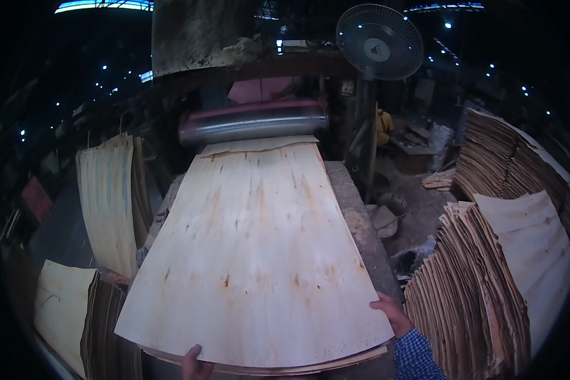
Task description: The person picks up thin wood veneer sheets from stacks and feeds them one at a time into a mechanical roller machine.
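A large pale wood veneer sheet (247, 253) with brown knots lies in front of me, its far end close to a shiny metal roller (253, 121). My left hand (196, 366) pinches the near edge left of the middle, thumb on top. At the near right corner, my right hand (396, 315) grips the side edge, below it a blue checked sleeve (418, 354). The undersides of both hands' grips are hidden by the sheet. Edges of more sheets (335, 365) show beneath it. Across the far end, by the roller, lies another veneer piece (259, 145).
Tall veneer stacks stand to the right (468, 285) and far right (506, 155). More stacks stand at left (107, 202) and near left (63, 310). A round fan (379, 43) rises behind. Past a bucket (392, 206), a person in yellow (383, 126) is partly visible.
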`<move>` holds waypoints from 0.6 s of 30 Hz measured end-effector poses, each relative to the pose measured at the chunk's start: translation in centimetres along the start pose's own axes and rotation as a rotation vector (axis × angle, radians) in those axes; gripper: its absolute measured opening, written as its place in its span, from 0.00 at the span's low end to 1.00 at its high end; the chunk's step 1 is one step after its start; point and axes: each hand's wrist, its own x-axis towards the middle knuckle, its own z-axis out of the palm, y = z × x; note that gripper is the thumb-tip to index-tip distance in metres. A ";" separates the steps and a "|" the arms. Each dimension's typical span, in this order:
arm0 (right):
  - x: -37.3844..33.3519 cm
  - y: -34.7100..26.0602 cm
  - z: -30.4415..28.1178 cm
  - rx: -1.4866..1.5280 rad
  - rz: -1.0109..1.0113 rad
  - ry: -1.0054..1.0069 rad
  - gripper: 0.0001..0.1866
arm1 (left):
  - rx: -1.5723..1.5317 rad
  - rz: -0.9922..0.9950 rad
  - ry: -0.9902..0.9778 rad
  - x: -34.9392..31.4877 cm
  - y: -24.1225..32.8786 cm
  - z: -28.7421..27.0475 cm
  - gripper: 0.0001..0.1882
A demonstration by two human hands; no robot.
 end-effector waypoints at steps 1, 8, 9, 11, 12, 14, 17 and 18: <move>0.0 -0.1 0.1 0.014 -0.002 0.009 0.25 | 0.007 -0.011 0.090 0.0 -0.3 -0.9 0.21; -4.3 -6.2 4.0 0.030 -0.044 -0.038 0.27 | -0.015 0.051 0.193 -3.8 1.9 -0.5 0.20; -6.1 -8.0 4.7 0.040 -0.079 -0.007 0.27 | -0.030 0.068 0.145 -4.1 3.2 1.7 0.20; -7.1 -10.3 6.2 0.056 -0.159 -0.024 0.26 | -0.007 0.145 0.053 -6.0 4.9 5.2 0.21; -7.1 -11.2 6.9 0.062 -0.202 -0.035 0.26 | 0.001 0.187 0.004 -6.1 6.0 7.0 0.21; -4.4 -12.0 6.7 0.065 -0.258 -0.036 0.26 | 0.007 0.268 -0.159 -2.7 8.7 11.3 0.23; 3.0 -13.0 7.6 0.377 -0.286 -0.154 0.26 | -0.125 0.276 -0.164 2.1 12.0 15.1 0.26; 4.5 -13.0 7.8 0.574 -0.288 -0.219 0.26 | -0.155 0.295 -0.196 4.5 12.5 15.3 0.25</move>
